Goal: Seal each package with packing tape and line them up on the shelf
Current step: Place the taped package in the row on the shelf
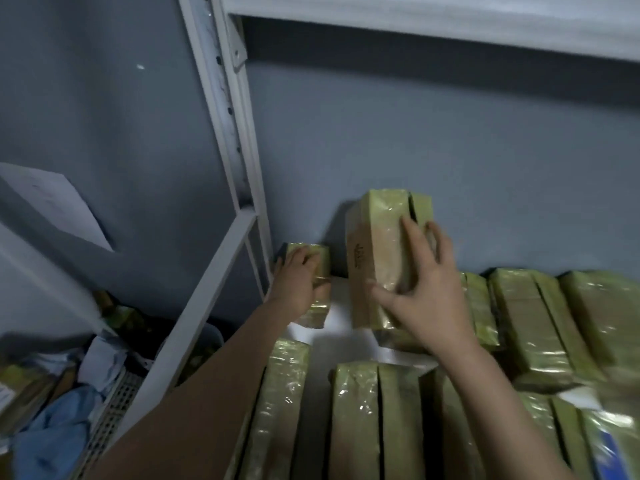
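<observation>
My right hand clamps the tilted package, thumb on its near face and fingers across the top. Its long axis runs away from me, far end raised toward the wall. My left hand curls over the corner package, which lies flat at the back-left of the shelf.

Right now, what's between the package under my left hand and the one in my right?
In the head view, only bare white shelf separates the small package under the left hand from the taller package the right hand holds.
</observation>
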